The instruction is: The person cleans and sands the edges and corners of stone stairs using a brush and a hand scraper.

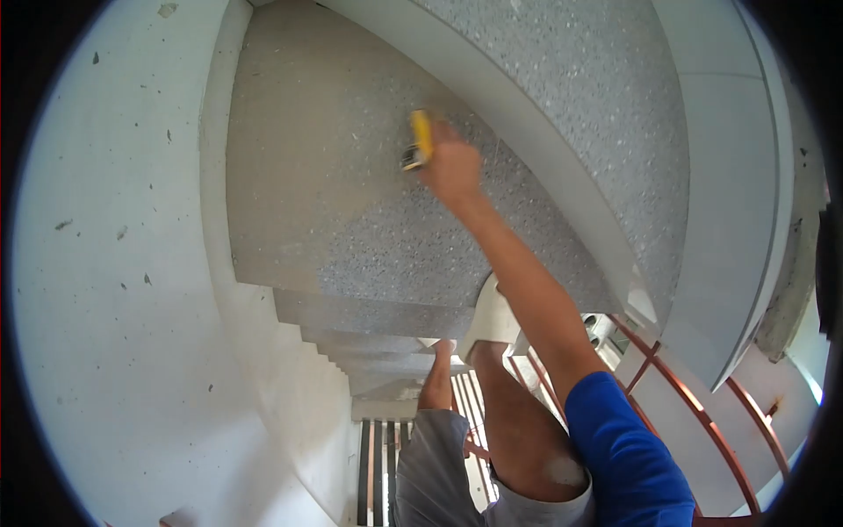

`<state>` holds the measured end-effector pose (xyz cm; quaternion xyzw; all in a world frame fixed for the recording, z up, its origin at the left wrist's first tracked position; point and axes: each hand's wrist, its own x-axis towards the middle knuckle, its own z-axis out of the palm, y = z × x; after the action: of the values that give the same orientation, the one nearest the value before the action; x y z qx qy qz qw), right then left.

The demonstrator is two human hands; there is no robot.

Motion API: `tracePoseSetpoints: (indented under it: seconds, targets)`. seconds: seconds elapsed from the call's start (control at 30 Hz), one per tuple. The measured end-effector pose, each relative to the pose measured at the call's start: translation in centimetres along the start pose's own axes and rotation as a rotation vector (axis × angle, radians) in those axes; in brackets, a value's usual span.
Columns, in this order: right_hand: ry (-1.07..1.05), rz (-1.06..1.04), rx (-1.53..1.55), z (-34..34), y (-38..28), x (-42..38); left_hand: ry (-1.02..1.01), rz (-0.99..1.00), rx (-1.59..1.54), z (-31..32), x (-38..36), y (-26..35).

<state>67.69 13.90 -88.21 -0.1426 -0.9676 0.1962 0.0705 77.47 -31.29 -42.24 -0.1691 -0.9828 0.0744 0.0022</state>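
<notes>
My right hand [454,165] is wrapped round a yellow-handled tool [421,133], with a dark and shiny part at its lower end. The tool is over a speckled grey stair tread [395,250], and motion blurs the hand a little. Pale brown dust or film [290,132] covers the tread's left and upper part, while the speckled stone shows more clearly below and right of the hand. My left hand is outside the view.
A white wall [114,246] with small chips runs along the left. A higher speckled step [571,70] curves at the upper right. Lower steps [369,362] descend below, beside my legs. A reddish-brown metal railing [702,417] stands at the lower right.
</notes>
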Motion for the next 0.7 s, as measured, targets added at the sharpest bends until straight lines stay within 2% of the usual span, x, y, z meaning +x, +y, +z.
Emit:
tracePoseSetpoints:
  seconds: [0.07, 0.13, 0.2, 0.3, 0.4, 0.43, 0.5, 0.6, 0.63, 0.7]
  targets:
    - [-0.064, -0.123, 0.086, -1.2, -2.6, 1.9, 0.062, 0.028, 0.034, 0.5, -0.4, -0.6]
    - [-0.029, -0.083, 0.039, -5.9, -2.1, 1.0, 0.078, 0.036, 0.075, 0.3, -0.1, -1.2]
    - [-0.176, 0.14, -0.053, -6.8, 2.1, -0.3, 0.036, 0.024, 0.097, -0.1, 0.7, -0.7]
    - [-0.045, 0.026, -0.174, -1.8, 4.5, -1.8, -0.126, -0.037, 0.132, -1.1, 1.7, 0.0]
    - [-0.161, -0.134, -0.022, 1.6, 0.7, 1.1, 0.04, -0.147, 0.035, 0.2, 0.4, -0.5]
    - [-0.208, -0.206, 0.002, 1.4, -0.8, 1.8, 0.207, -0.06, 0.05, 1.1, -1.3, -2.0]
    - [-0.281, -0.346, 0.051, -0.2, -3.7, 3.8, 0.179, -0.094, 0.112, 1.2, -2.0, -2.6]
    - [-0.247, -0.172, -0.041, -6.6, 0.5, 2.1, 0.174, -0.135, 0.119, 0.9, -3.2, -2.5]
    - [-0.243, -0.093, -0.039, -6.9, 2.4, 1.9, 0.161, -0.17, 0.135, 0.7, -4.4, -2.9]
    - [-0.233, -0.119, -0.159, -4.5, 3.3, 1.9, 0.123, -0.223, 0.152, 0.5, -6.1, -3.9]
